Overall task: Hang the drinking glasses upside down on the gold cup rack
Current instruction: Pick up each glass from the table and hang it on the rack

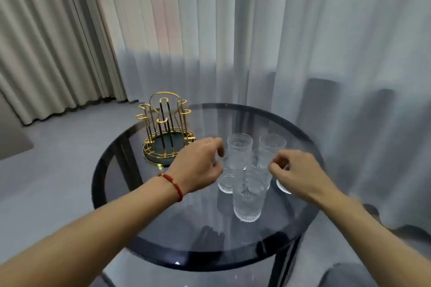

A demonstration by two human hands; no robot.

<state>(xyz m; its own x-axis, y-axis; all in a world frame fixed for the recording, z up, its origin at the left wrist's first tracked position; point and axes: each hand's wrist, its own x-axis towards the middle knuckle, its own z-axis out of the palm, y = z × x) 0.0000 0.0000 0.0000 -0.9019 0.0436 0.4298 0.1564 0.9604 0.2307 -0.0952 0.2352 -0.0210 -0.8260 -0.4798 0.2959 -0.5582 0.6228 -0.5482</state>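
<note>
Several clear ribbed drinking glasses stand upright in a cluster on the round dark glass table point(163, 235). The nearest glass point(248, 198) is in front; two more point(239, 147) point(272, 144) stand behind it. The gold wire cup rack point(166, 128) sits at the table's far left, with nothing hanging on its prongs. My left hand point(198, 165), a red bracelet on its wrist, hovers with curled fingers at the left side of the cluster. My right hand point(293, 170) hovers at the right side, fingers curled, hiding part of a glass. Neither hand clearly grips a glass.
Sheer white curtains hang just behind the table, beige drapes at the left. Grey floor lies left of the table. A dark chair back shows through the curtain at the right. The table's black frame shows through the glass top.
</note>
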